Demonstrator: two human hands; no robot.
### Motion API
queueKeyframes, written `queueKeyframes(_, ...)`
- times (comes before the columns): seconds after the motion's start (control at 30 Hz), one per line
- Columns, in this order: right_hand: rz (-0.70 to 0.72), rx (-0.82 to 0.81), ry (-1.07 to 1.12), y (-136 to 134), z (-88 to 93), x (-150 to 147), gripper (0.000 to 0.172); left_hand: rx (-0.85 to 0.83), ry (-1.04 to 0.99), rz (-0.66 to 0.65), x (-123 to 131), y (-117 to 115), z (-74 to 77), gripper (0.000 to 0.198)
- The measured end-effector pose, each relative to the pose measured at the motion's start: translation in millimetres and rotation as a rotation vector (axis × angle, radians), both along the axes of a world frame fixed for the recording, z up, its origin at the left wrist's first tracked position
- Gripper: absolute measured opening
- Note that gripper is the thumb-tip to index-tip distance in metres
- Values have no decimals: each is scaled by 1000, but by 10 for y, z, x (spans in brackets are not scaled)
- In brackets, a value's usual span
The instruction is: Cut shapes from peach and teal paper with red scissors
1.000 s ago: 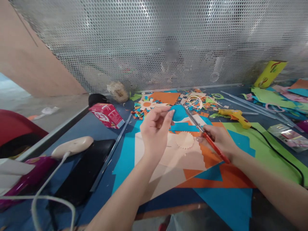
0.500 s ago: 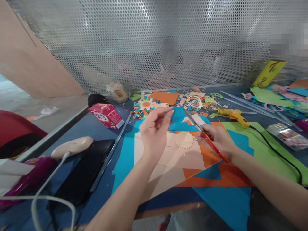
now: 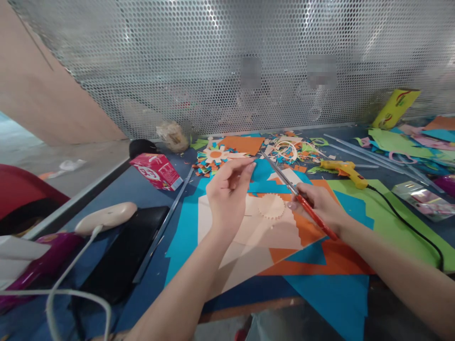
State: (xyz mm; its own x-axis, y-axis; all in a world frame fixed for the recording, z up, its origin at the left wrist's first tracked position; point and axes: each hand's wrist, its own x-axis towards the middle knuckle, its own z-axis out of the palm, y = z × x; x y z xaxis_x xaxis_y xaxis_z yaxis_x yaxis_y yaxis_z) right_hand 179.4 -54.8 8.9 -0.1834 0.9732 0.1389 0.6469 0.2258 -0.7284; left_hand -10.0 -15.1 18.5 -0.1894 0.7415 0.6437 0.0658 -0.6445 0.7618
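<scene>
My left hand (image 3: 227,192) is raised above the paper sheets, its fingers curled and pinched together near a blue paper piece (image 3: 263,169); what they hold I cannot make out. My right hand (image 3: 320,203) rests on the sheets and grips red-handled scissors (image 3: 298,196), whose blades point up and to the left. A cream, toothed paper disc (image 3: 272,206) lies flat between the hands on a cream sheet (image 3: 245,237). Orange (image 3: 330,260) and blue (image 3: 334,298) sheets lie under it.
A yellow glue gun (image 3: 344,170) with a black cord lies at the right on a green sheet (image 3: 391,218). Paper scraps and a flower cut-out (image 3: 216,156) lie along the perforated metal screen (image 3: 227,61). A red box (image 3: 156,170), a black tablet (image 3: 124,255) and a cream device (image 3: 104,218) are at the left.
Hardly anything has moved. Both hands keep their pose; the view has shifted very slightly.
</scene>
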Motion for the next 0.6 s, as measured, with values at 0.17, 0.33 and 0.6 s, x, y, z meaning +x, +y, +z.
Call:
queueKeyframes(0.17,6,-8,-7,1,-3,1,40,13,19,1,6,-12,-1,5)
queueKeyframes(0.33,17,-1,-4,1,-11,3,44,15,18,25,11,-15,10,4)
queueKeyframes(0.6,-4,-19,-20,-9,4,-5,47,1,16,18,11,-23,7,4)
